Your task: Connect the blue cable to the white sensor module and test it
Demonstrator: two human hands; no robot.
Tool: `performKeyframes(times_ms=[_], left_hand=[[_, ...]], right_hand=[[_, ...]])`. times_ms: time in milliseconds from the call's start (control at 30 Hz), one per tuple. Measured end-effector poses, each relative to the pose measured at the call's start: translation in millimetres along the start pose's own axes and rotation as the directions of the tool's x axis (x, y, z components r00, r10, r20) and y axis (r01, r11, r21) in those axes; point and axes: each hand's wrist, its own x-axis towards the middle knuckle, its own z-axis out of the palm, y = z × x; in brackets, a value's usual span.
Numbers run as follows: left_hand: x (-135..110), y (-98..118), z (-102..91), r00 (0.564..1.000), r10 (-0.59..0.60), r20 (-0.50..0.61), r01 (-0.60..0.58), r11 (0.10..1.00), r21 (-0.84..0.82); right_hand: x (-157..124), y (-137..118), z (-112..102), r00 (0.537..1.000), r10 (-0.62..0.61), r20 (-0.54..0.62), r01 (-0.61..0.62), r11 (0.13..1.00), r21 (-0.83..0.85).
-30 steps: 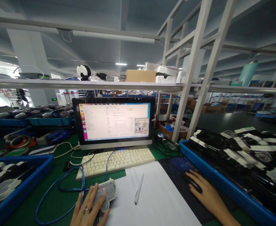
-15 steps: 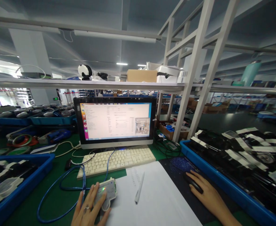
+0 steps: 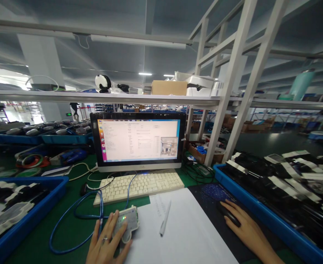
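the light on the box (image 3: 126, 220) under the left hand (image 3: 106, 244), near the worktop's front edge, went from red to green. the view swung slightly left, so the monitor (image 3: 139, 141) and keyboard (image 3: 139, 185) slid right in frame.

Left hand (image 3: 106, 242) palm-down, fingers spread; right hand (image 3: 245, 230) palm-down, fingers loosely extended.

The left hand (image 3: 106, 244) runs off the bottom edge and covers part of the white box (image 3: 128, 220), the right hand (image 3: 246, 231) hides most of the mouse (image 3: 225, 212), and the monitor (image 3: 139, 141) text is too small to read.
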Motion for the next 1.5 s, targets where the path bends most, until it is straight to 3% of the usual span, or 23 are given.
performKeyframes(times_ms=[167,300,467,533,567,600,633,667,700,733,800,867,900,1000,1100,1167,1233,1267,1333,1367,1400,1433,1500], left_hand=[[1,1,-0.3,1.000,-0.019,0.017,0.019,1.000,0.000],[1,5,-3.7,0.997,-0.062,0.037,0.063,0.998,-0.011],[1,10,-6.3,0.992,-0.106,0.072,0.107,0.994,-0.010],[2,11,-6.6,0.989,-0.118,0.087,0.119,0.993,-0.008],[2,11,-6.9,0.988,-0.121,0.091,0.122,0.993,-0.004],[3,12,-7.3,0.988,-0.121,0.092,0.121,0.993,0.001],[3,12,-7.8,0.988,-0.121,0.099,0.120,0.993,0.010],[3,12,-8.4,0.988,-0.117,0.104,0.116,0.993,0.019],[3,12,-8.9,0.987,-0.116,0.108,0.113,0.993,0.028],[3,12,-9.4,0.987,-0.114,0.117,0.110,0.993,0.038],[5,13,-10.2,0.986,-0.114,0.124,0.109,0.993,0.045],[7,15,-11.0,0.985,-0.136,0.104,0.136,0.991,0.012],[9,16,-11.5,0.976,-0.206,0.068,0.210,0.975,-0.067],[12,19,-13.5,0.962,-0.270,0.037,0.273,0.950,-0.150],[11,20,-16.0,0.979,-0.161,0.121,0.164,0.986,-0.021],[7,17,-17.1,0.972,-0.186,0.146,0.188,0.982,0.003],[1,8,-17.2,0.902,-0.420,0.103,0.430,0.895,-0.115],[-1,1,-17.0,0.820,-0.567,0.083,0.570,0.791,-0.224],[-4,-16,-16.3,0.525,-0.834,0.168,0.828,0.455,-0.328],[-4,-26,-16.0,0.418,-0.860,0.292,0.895,0.334,-0.297],[-3,-35,-15.7,0.345,-0.828,0.442,0.935,0.263,-0.237],[-2,-42,-15.5,0.283,-0.763,0.582,0.959,0.233,-0.161],[3,-53,-15.8,0.198,-0.621,0.758,0.961,0.277,-0.024]], right_hand=[[-2,3,0,1.000,0.007,0.012,-0.007,0.999,-0.032],[15,-4,-10,0.994,0.095,-0.057,-0.090,0.992,0.086],[71,-52,-27,0.964,0.196,-0.180,-0.123,0.928,0.351],[95,-79,-24,0.957,0.255,-0.137,-0.159,0.860,0.485],[105,-93,-20,0.948,0.304,-0.093,-0.195,0.789,0.583],[115,-107,-15,0.938,0.348,0.001,-0.241,0.649,0.721],[123,-120,-8,0.914,0.386,0.123,-0.298,0.434,0.850],[130,-131,-1,0.842,0.420,0.339,-0.433,0.150,0.889],[135,-142,6,0.687,0.453,0.568,-0.565,-0.159,0.810],[138,-150,13,0.642,0.442,0.627,-0.577,-0.259,0.774],[137,-162,24,0.567,0.466,0.679,-0.565,-0.380,0.732],[132,-167,31,0.500,0.500,0.707,-0.559,-0.438,0.704],[128,-167,33,0.469,0.502,0.727,-0.567,-0.460,0.683],[121,-166,35,0.442,0.484,0.755,-0.554,-0.515,0.654],[120,-166,36,0.421,0.478,0.771,-0.533,-0.557,0.636],[121,-166,38,0.413,0.477,0.776,-0.520,-0.576,0.631],[122,-167,39,0.406,0.475,0.781,-0.517,-0.585,0.625],[122,-167,39,0.402,0.474,0.783,-0.519,-0.587,0.621],[123,-168,38,0.397,0.475,0.785,-0.528,-0.582,0.619],[124,-168,38,0.402,0.474,0.784,-0.530,-0.578,0.621],[124,-169,37,0.406,0.473,0.782,-0.530,-0.574,0.623],[125,-169,37,0.413,0.472,0.779,-0.529,-0.572,0.627],[127,-170,37,0.411,0.468,0.782,-0.530,-0.576,0.623]])
